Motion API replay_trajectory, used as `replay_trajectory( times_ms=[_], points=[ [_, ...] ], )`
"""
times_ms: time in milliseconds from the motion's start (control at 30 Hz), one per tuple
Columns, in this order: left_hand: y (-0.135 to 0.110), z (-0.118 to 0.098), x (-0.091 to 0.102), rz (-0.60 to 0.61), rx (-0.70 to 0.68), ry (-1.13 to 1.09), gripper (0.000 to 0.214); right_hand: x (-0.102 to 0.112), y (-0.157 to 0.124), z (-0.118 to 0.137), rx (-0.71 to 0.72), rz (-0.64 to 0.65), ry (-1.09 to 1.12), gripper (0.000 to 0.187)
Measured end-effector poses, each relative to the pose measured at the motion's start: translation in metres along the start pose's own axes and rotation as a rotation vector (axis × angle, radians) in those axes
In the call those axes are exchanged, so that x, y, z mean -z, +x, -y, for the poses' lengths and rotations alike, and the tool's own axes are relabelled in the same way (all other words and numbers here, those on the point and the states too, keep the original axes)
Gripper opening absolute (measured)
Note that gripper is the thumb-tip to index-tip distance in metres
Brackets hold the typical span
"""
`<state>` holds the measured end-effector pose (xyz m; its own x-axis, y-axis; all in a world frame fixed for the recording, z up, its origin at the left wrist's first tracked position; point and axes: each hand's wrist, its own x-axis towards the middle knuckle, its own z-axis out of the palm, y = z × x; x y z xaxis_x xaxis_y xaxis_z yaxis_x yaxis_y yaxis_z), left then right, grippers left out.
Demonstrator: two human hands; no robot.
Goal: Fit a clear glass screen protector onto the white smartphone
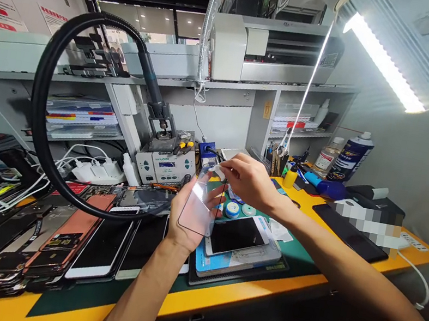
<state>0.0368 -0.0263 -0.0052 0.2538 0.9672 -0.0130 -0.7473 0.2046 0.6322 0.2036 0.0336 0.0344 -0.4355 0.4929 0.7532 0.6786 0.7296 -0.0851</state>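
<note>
Head view: left hand (182, 220) grips a clear, dark-edged rectangular panel (199, 209). Right hand (251, 181), arched, pinches a white wad (219, 172), possibly cloth.

The left grip (177, 212) and right grip (251, 181) are bare and slim-fingered; bare forearms (330, 258) taper to narrow wrists (184, 245).

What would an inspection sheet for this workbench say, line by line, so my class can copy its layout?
Surface: yellow table with a green mat.
Job's things: clear panel, dark-edged; white phone lying on a stack.
Clutter: phones and opened phone parts crowd the left side.
Hands: left hand holds the panel; right hand pinches a small white piece at its upper end.
Cables: white cables tangled at left.
Surroundings: lit lamp at upper right; large machine behind.
</note>
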Motion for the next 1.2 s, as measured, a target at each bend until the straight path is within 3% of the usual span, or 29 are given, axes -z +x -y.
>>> replay_trajectory(
  times_ms=[400,667,900,1200],
  points=[
    [0.004,0.004,0.005,-0.044,-0.052,0.006,0.031,-0.012,0.001,0.014,0.136,0.195,-0.117,0.021],
    [0.004,0.005,0.004,-0.065,-0.099,-0.031,0.031,-0.015,-0.014,0.026,0.239,0.178,-0.087,0.012],
    [0.004,0.009,-0.001,-0.147,-0.167,-0.058,0.042,-0.017,-0.038,0.049,0.327,0.13,-0.029,0.018],
    [-0.001,0.005,-0.001,-0.183,-0.068,-0.024,0.053,-0.007,-0.061,0.079,0.418,0.121,0.04,0.023]
  ],
)
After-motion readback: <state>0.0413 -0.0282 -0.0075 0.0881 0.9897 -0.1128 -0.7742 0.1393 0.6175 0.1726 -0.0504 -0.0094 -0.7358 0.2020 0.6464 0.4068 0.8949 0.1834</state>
